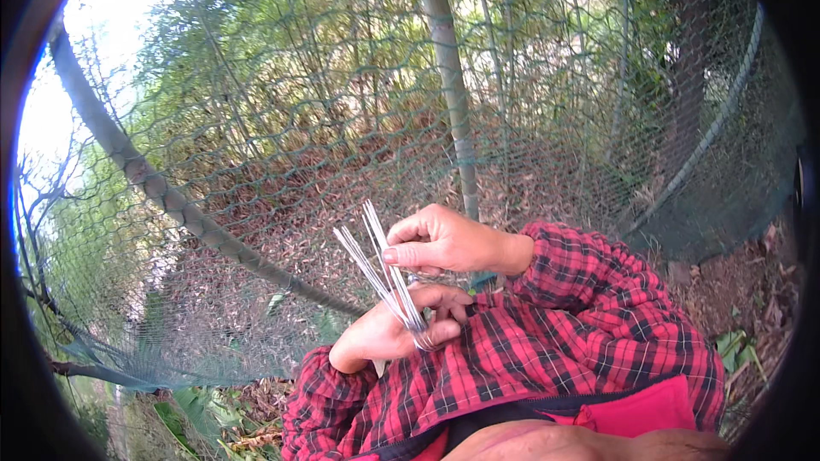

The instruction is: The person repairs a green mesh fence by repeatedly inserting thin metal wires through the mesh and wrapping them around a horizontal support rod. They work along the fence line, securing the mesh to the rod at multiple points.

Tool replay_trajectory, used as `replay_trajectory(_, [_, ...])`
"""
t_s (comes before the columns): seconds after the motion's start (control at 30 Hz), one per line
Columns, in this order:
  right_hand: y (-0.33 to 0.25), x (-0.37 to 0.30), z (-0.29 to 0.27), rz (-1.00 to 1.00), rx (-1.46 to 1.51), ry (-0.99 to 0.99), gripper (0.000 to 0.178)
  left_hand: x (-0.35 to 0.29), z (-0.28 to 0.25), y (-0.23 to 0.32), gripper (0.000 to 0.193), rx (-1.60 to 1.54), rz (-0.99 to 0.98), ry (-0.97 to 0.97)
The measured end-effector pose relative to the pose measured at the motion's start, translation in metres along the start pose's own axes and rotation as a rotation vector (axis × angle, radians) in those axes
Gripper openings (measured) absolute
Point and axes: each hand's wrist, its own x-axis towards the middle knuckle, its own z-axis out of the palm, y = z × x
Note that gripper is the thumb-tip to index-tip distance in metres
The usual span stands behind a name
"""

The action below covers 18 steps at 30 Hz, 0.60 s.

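Observation:
A bundle of thin silvery metal wires (366, 269), folded into a narrow V, is held in front of my chest. Its loose ends point up and away from me. My left hand (382, 331) is closed around the bundle near its bend, with the fingers curled over it. Just above, my right hand (453, 239) pinches at one leg of the bundle between thumb and forefinger. Whether it has one wire or several in that pinch is hidden by the fingers.
Green netting (282, 111) hangs right ahead across the view. A bamboo pole (446, 51) stands upright at it, and another pole (171, 192) slants down from the upper left. Dry leaf litter (282, 239) covers the ground behind, with green leaves (196, 418) at lower left.

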Motion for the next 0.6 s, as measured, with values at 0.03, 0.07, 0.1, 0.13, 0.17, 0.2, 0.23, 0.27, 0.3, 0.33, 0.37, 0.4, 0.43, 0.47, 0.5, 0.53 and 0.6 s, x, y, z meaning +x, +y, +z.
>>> replay_trajectory(0.03, [0.004, -0.001, 0.000, -0.024, 0.038, 0.000, 0.024, 0.003, 0.004, -0.004, 0.029, 0.084, 0.023, -0.002])
replay_trajectory(0.07, [0.008, 0.000, -0.002, -0.020, 0.045, 0.005, 0.025, 0.006, 0.007, -0.007, 0.018, 0.187, 0.029, 0.047])
replay_trajectory(0.1, [0.011, 0.000, -0.003, -0.003, 0.035, 0.010, 0.026, 0.009, 0.009, -0.009, 0.016, 0.303, 0.079, 0.081])
replay_trajectory(0.13, [0.014, -0.002, -0.004, 0.011, -0.024, 0.028, 0.028, 0.008, 0.010, -0.009, 0.014, 0.356, 0.086, 0.134])
replay_trajectory(0.17, [0.015, -0.003, -0.004, -0.023, 0.022, 0.047, 0.028, 0.005, 0.010, -0.008, 0.013, 0.425, 0.105, 0.183])
replay_trajectory(0.2, [0.015, -0.006, -0.004, -0.035, 0.053, 0.067, 0.029, 0.001, 0.009, -0.006, 0.012, 0.432, 0.088, 0.254])
replay_trajectory(0.23, [0.015, -0.008, -0.004, -0.051, 0.075, 0.075, 0.029, -0.007, 0.007, -0.002, 0.013, 0.536, 0.078, 0.335])
replay_trajectory(0.27, [0.014, -0.012, -0.004, -0.012, 0.099, 0.052, 0.032, -0.014, 0.005, 0.000, 0.015, 0.590, 0.114, 0.474])
replay_trajectory(0.3, [0.014, -0.016, -0.002, -0.041, 0.048, 0.011, 0.033, -0.021, 0.004, 0.002, 0.017, 0.614, 0.098, 0.621])
replay_trajectory(0.33, [0.013, -0.019, 0.001, -0.071, 0.005, -0.031, 0.034, -0.026, 0.004, 0.003, 0.020, 0.602, 0.029, 0.784])
replay_trajectory(0.37, [0.013, -0.021, 0.006, -0.126, -0.047, -0.064, 0.035, -0.030, 0.005, 0.003, 0.023, 0.592, 0.060, 0.957])
replay_trajectory(0.4, [0.015, -0.022, 0.012, -0.077, -0.040, -0.141, 0.037, -0.031, 0.007, 0.001, 0.026, 0.600, -0.093, 1.032])
replay_trajectory(0.43, [0.016, -0.022, 0.019, -0.163, -0.066, -0.177, 0.028, -0.031, 0.009, -0.002, 0.028, 0.631, -0.156, 1.099])
replay_trajectory(0.47, [0.021, -0.018, 0.028, -0.331, -0.114, -0.139, 0.023, -0.029, 0.011, -0.006, 0.027, 0.657, -0.187, 1.094])
replay_trajectory(0.5, [0.024, -0.015, 0.033, -0.499, -0.163, -0.102, 0.018, -0.027, 0.013, -0.011, 0.027, 0.656, -0.279, 1.092])
replay_trajectory(0.53, [0.029, -0.016, 0.035, -0.360, -0.125, -0.115, 0.014, -0.023, 0.015, -0.016, 0.027, 0.668, -0.239, 1.078])
replay_trajectory(0.6, [0.037, -0.020, 0.037, -0.077, -0.044, -0.102, 0.010, -0.022, 0.019, -0.023, 0.026, 0.762, -0.309, 1.076])
